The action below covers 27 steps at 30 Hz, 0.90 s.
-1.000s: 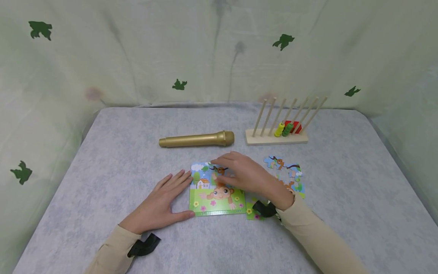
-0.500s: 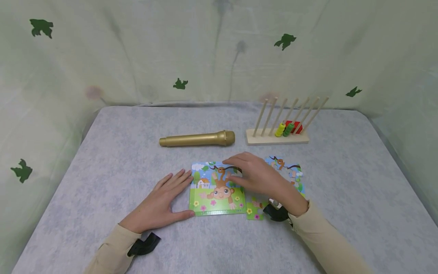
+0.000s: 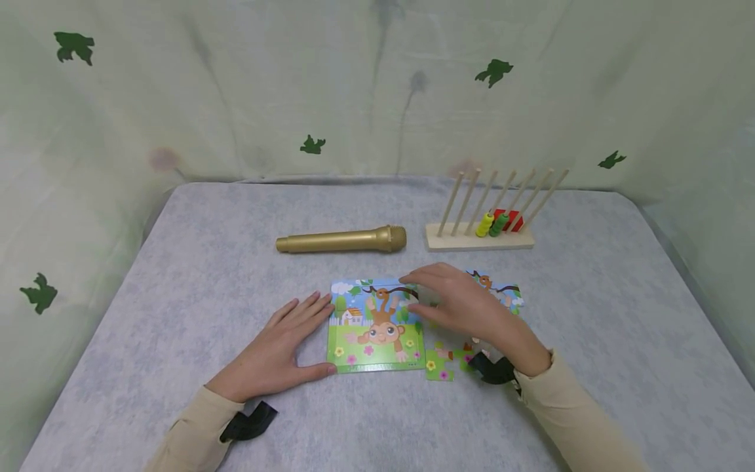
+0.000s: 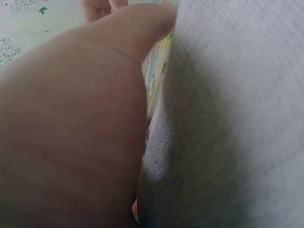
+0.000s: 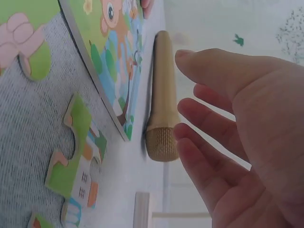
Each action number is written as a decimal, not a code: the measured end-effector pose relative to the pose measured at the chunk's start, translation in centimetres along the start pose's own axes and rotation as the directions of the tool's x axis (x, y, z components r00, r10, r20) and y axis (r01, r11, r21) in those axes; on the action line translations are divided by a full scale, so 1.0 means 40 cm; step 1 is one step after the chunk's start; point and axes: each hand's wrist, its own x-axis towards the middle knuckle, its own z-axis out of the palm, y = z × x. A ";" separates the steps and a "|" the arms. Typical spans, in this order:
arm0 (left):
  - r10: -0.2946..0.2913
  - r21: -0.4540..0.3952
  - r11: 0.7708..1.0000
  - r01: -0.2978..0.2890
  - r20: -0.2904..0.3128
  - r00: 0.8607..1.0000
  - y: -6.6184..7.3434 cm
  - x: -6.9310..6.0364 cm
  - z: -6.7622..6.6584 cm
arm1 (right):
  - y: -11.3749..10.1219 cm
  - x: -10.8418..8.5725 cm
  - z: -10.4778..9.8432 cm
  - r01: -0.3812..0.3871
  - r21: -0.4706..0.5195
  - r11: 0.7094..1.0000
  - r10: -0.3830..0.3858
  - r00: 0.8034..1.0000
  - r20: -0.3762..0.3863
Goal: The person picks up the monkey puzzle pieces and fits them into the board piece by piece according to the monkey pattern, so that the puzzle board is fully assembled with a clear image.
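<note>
Steadying the squarish green-and-blue monkey-picture board [image 3: 377, 331] on the grey table [image 3: 194, 275] seems the step; the straight-fingered left hand [image 3: 290, 342] touches its left edge; the right hand [image 3: 466, 307], empty, thumb parted, hovers near its right; the next likely calls for pinching a flat green puzzle piece [image 3: 436, 369].
</note>
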 end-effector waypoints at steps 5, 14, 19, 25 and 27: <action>0.004 0.009 1.000 -0.004 -0.001 1.000 0.000 -0.001 0.001 | 0.014 -0.018 -0.008 -0.039 0.014 0.999 0.039 0.999 -0.028; 0.007 0.012 1.000 -0.007 -0.006 1.000 0.001 -0.004 0.003 | 0.044 -0.034 -0.030 -0.077 0.020 0.997 0.077 0.997 -0.027; 0.011 0.019 1.000 -0.011 -0.012 1.000 0.001 -0.002 0.000 | 0.069 -0.045 -0.047 -0.092 0.000 0.996 0.092 0.994 -0.050; 0.015 0.017 1.000 -0.015 -0.010 1.000 0.000 0.000 0.000 | 0.100 -0.059 -0.064 -0.112 0.004 0.994 0.112 0.992 -0.059; 0.016 0.019 1.000 -0.016 -0.010 1.000 0.000 0.000 0.000 | 0.111 -0.063 -0.067 -0.123 -0.011 0.992 0.122 0.991 -0.056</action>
